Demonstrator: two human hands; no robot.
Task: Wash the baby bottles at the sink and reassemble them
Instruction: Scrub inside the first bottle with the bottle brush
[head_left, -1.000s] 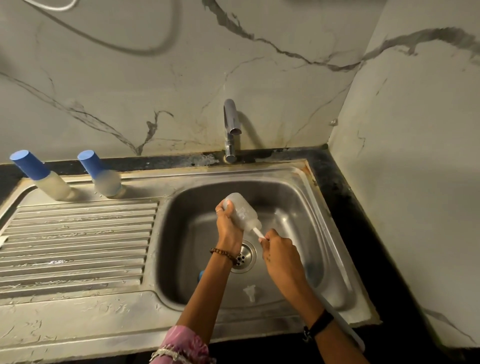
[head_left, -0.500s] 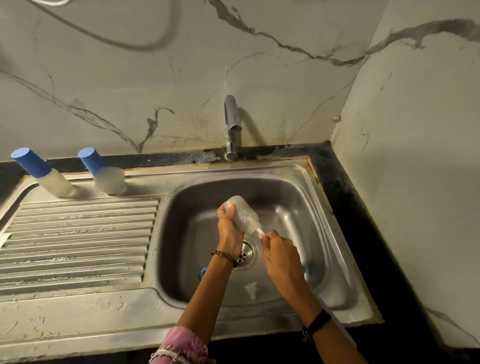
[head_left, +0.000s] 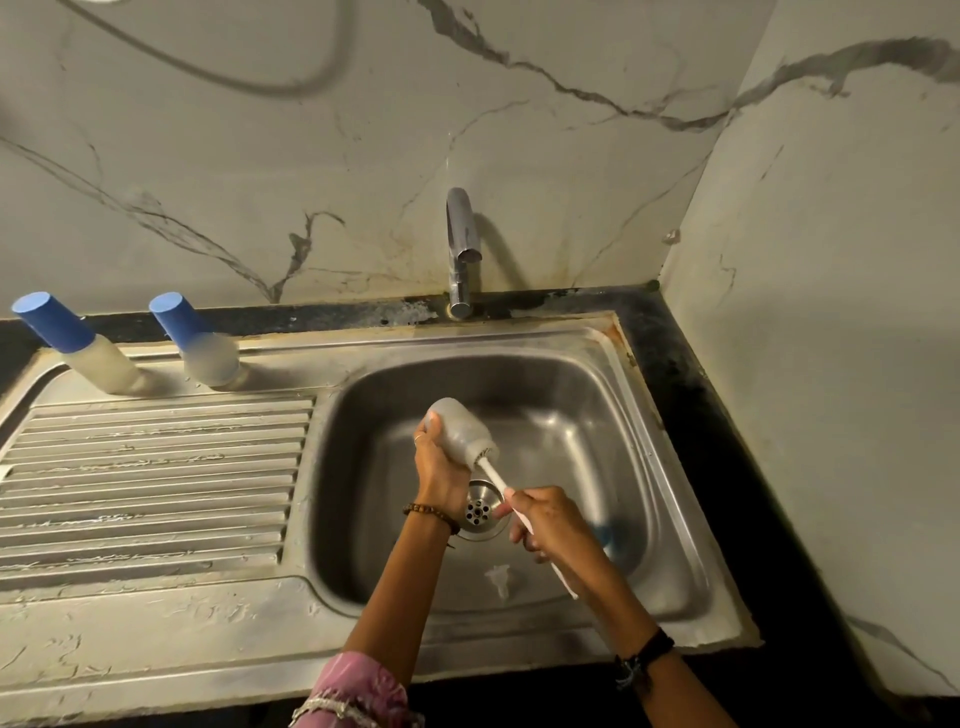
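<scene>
Overhead, two hands scrub a baby bottle above a steel sink basin.

Left hand (head_left: 439, 470) curls round the cloudy bottle (head_left: 462, 430), held tilted over the drain (head_left: 483, 512), mouth pointing down-right. Right hand (head_left: 545, 525) grips the white brush handle (head_left: 493, 475) — its head sits inside the bottle. On the sink (head_left: 675, 525) floor lie a clear teat (head_left: 500, 577) and a blurred blue piece (head_left: 605, 535). Two blue-capped bottles (head_left: 210, 345) stand on the drainboard (head_left: 150, 483) — well apart from the hands.

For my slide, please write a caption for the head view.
Left hand holds bottle over sink; right hand works brush inside.
</scene>
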